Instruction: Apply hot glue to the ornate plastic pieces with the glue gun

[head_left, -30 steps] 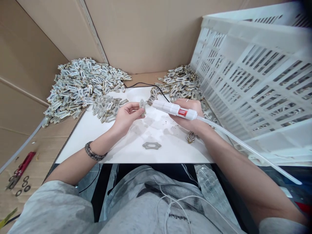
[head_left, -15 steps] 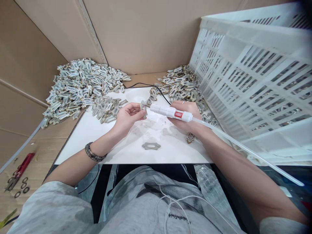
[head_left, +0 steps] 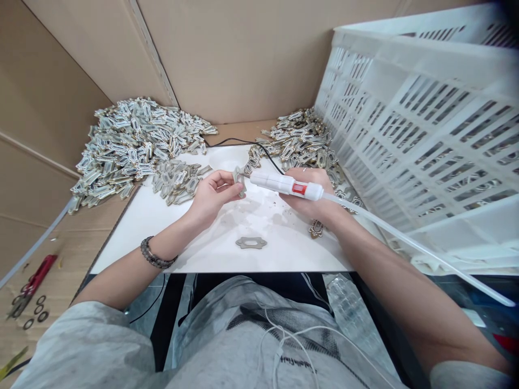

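Between thumb and fingers, my left hand [head_left: 217,194] pinches a small grey scalloped plate [head_left: 239,181], held upright above the white board. My right hand [head_left: 310,189] is closed around a white glue gun [head_left: 272,182] with a red window and a long translucent glue stick out of its back. The gun's nozzle points left at the plate, touching it or very close. Another grey plate [head_left: 251,243] with a long slot lies flat on the board near its front edge. A darker ornate piece [head_left: 316,229] lies below my right wrist.
A large heap of plates [head_left: 130,140] rises at the back left, with a smaller grey pile [head_left: 176,181] before it. More ornate pieces [head_left: 304,138] are heaped back right beside a white slotted crate [head_left: 413,129]. A black cord [head_left: 231,139] crosses the board's back. Red-handled scissors [head_left: 38,275] lie left.
The glue gun and its glue stick have shifted slightly to the right. My left hand and the plate in it have barely moved.
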`<state>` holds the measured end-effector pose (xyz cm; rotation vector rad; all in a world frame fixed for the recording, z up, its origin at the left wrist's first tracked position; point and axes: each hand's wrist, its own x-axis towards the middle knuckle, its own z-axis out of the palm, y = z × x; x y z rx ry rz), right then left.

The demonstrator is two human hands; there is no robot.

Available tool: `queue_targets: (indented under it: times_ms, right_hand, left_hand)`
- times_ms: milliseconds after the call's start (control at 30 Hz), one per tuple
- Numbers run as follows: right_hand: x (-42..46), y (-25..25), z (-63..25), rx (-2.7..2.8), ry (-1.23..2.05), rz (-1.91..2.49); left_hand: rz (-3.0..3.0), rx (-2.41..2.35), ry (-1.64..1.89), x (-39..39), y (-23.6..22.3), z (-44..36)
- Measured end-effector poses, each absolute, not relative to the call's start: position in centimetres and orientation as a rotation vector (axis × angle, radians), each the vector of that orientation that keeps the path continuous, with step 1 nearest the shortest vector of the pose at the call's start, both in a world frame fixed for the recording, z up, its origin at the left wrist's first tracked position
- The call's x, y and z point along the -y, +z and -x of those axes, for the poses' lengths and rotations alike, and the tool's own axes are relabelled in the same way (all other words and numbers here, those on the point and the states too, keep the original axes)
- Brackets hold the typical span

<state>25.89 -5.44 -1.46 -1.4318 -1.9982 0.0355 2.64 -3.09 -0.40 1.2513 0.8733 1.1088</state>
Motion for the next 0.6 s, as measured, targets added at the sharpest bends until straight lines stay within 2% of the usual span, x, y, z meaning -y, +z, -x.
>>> queue_targets:
  times_ms: [600]
  right_hand:
    - [5.50,-1.09,-25.91,2.031,0.011,1.310]
  left_hand:
    - [-1.017,-0.769,0.990,3.37,-0.27,-2.93]
